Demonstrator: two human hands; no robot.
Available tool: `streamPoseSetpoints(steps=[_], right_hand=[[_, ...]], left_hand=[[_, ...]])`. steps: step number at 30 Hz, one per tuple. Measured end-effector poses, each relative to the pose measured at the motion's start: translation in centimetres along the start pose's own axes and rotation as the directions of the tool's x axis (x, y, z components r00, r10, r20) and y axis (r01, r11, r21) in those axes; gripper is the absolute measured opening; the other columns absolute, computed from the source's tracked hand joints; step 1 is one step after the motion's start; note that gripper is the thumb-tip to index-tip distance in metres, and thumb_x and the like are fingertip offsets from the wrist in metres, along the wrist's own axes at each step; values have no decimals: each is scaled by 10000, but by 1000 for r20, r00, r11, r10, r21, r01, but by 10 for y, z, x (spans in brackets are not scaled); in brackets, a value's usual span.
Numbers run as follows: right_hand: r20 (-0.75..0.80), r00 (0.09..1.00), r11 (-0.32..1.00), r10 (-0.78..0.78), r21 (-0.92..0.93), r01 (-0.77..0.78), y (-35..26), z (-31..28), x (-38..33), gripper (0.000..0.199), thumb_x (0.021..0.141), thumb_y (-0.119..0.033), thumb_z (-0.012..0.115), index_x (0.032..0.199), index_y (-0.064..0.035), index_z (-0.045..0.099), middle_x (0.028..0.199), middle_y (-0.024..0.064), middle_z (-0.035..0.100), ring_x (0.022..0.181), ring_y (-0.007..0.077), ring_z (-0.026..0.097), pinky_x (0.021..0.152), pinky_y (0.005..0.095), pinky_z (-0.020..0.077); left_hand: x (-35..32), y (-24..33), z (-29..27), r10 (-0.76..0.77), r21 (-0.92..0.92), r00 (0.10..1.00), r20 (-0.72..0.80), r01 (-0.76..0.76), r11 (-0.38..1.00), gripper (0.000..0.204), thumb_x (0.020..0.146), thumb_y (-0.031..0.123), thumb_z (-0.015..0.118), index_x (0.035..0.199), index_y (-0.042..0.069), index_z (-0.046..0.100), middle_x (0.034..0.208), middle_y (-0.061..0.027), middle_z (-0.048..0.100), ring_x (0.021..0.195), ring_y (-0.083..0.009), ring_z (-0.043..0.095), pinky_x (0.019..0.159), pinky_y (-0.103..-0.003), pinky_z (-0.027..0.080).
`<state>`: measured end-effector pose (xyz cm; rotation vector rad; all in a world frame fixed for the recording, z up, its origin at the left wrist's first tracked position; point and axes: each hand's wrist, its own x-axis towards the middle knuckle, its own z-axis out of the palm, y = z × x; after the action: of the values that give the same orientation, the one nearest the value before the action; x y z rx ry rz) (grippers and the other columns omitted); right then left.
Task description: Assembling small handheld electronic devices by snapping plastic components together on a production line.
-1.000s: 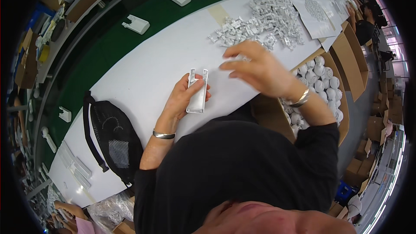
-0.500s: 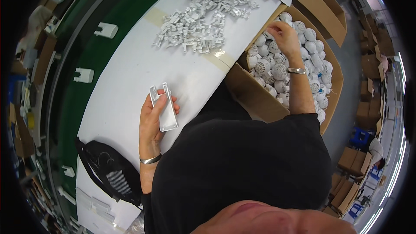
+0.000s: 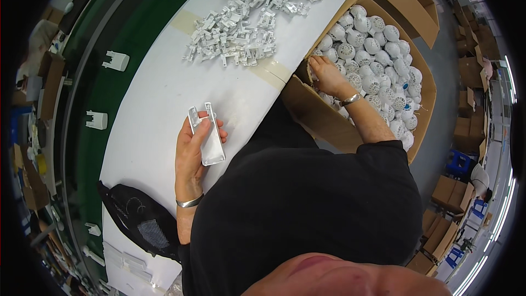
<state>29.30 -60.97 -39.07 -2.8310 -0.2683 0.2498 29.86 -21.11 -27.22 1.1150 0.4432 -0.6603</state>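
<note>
My left hand [image 3: 189, 151] is closed around a long white plastic housing [image 3: 212, 145], thumb on its inner side and fingertips showing at its far edge. Its slotted end points away from me. My right hand [image 3: 327, 78] reaches into an open cardboard box [image 3: 315, 111], at the side beside the table. Its fingers are curled together and the fingertips are partly hidden, so what they hold, if anything, does not show. Many round white plastic pieces with vented faces [image 3: 370, 83] fill the box around that hand.
A pile of small white plastic parts [image 3: 235, 33] lies on the far part of the white table [image 3: 148, 131]. A black mesh bag [image 3: 139, 219] sits at the near left. White housings [image 3: 97, 120] rest on the green conveyor belt [image 3: 82, 159] along the left.
My right hand has moved left and nearer, from the far middle of the box to its table-side edge. The left hand keeps the housing in place. The belt's housings have shifted nearer.
</note>
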Motion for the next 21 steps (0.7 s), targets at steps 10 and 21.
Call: streamPoseSetpoints(steps=[10,21], right_hand=[[32,911,157,411,982,-105,-7,-75,0,655,746,-43,734,1344,-91,470,1185,103,597,1034,197,581,934,284,440],[-41,999,-73,3,996,41,-187,-91,67,666,785,-1,668,1390,-50,394,1184,167,580,1001,221,611,886,289,497]], left_hand=[[3,2,3,-16,8,999,37,16,1000,263,908,141,598,1121,11,515,896,-153,628,707,-199,661,630,-261,549],[-7,-9,-18,51,24,995,85,-53,998,293,899,157,608,1133,4,518,899,-159,635,703,-202,658,642,-266,545]])
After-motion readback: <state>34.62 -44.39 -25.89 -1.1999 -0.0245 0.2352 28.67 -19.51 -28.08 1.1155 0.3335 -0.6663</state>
